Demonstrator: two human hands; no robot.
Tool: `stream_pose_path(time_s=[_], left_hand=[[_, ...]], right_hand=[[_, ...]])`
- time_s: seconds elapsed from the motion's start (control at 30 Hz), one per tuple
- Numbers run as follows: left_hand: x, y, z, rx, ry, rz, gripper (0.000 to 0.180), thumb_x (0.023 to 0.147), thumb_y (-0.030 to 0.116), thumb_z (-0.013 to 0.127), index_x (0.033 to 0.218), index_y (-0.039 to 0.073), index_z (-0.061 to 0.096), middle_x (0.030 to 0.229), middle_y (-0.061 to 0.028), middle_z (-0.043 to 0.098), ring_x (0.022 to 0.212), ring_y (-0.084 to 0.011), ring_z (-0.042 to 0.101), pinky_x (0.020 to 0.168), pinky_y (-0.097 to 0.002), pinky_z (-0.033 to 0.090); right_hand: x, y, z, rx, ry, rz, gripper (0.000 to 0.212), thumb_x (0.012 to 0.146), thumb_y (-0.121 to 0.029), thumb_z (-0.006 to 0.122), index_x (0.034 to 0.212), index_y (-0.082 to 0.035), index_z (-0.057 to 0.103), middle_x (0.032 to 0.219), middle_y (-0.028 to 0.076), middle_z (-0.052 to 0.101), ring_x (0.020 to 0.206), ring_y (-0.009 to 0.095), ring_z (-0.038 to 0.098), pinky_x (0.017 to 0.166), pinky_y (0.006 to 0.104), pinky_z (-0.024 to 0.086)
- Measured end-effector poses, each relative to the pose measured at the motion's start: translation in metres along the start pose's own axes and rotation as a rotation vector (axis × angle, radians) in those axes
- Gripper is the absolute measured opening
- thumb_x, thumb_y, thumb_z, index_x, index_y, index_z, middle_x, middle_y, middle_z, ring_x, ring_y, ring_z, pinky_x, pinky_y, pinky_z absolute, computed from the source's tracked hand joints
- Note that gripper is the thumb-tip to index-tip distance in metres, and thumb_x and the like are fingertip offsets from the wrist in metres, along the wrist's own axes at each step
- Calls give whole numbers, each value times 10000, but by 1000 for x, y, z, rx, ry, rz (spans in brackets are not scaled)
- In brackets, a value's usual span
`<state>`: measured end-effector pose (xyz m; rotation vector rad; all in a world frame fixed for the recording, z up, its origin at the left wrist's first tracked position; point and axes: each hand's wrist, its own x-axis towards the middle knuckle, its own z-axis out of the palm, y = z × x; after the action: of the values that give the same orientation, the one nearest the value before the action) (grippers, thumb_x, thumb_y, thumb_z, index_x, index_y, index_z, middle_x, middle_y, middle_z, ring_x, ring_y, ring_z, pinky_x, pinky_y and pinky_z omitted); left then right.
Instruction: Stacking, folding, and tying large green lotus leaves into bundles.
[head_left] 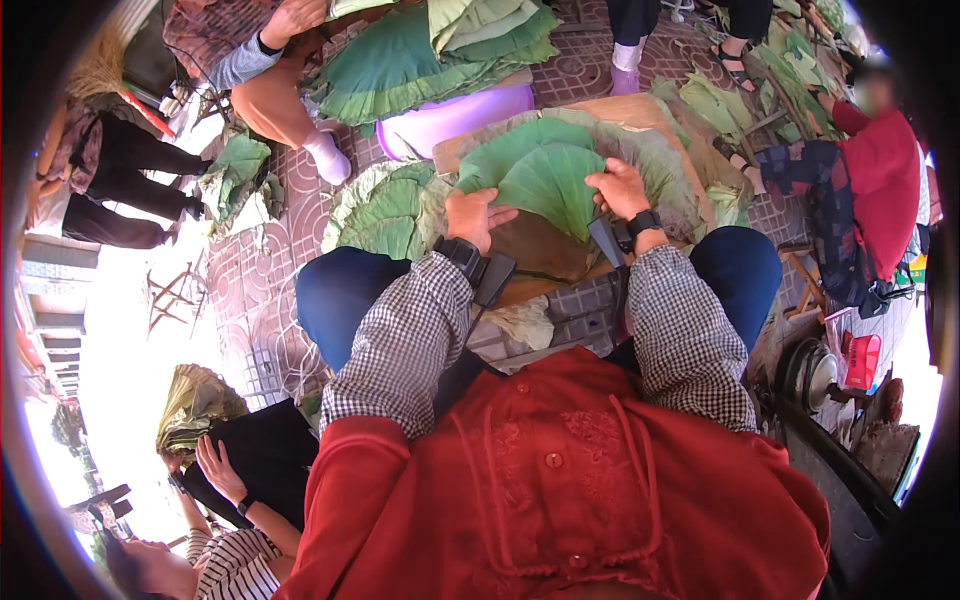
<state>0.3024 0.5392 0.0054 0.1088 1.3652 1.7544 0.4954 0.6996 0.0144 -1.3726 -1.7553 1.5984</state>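
A green lotus leaf (553,184), fan-shaped with ribs spreading from its lower point, lies between my hands over a pile of leaves. My left hand (470,217) is at its left edge, thumb and fingers closing on the rim. On the other side, my right hand (622,190) pinches the leaf's right edge between thumb and fingers. Beneath are more green leaves (527,140) and a brownish, drier leaf (543,250). The pile rests on a wooden board (641,112) in front of my knees.
Another leaf stack (385,212) lies left of the board. Beyond it, a purple tub (455,118) carries a big leaf pile (390,62). Co-workers surround me: one in red (880,190) at right, another lower left holding a leaf bundle (197,408). A folding stool (178,298) stands at left.
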Motion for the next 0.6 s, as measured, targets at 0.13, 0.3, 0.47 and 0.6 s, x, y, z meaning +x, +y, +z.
stream_pose_path(time_s=[0.13,0.3,0.47,0.6], left_hand=[[-9,1,-10,224,10,-114,282,842,-21,529,1104,-86,449,1001,-241,615,748,-400,680,561,-429,583],[-10,8,-10,650,188,-95,277,825,33,599,1058,-24,460,1033,-224,591,789,-356,666,589,-438,543],[-20,6,6,1198,303,651,451,780,85,640,1188,-6,470,1280,-255,453,1162,-388,500,888,-515,437],[-20,-29,39,1516,-109,925,629,820,224,640,1361,34,381,1412,-226,345,1340,-417,293,1076,-553,251]], right_hand=[[-15,-7,-26,-415,-202,128,241,772,-176,693,901,8,607,665,59,612,522,141,593,482,298,473],[-38,-6,-22,-1047,102,-123,386,764,-254,719,1020,11,607,831,180,679,802,317,676,709,383,528],[-25,-17,-2,-430,160,-515,424,860,-299,609,1174,-16,573,1175,242,588,1066,386,572,912,434,457],[-18,4,53,-643,-28,-634,536,926,-263,523,1369,4,383,1443,197,360,1364,353,308,1115,402,279]])
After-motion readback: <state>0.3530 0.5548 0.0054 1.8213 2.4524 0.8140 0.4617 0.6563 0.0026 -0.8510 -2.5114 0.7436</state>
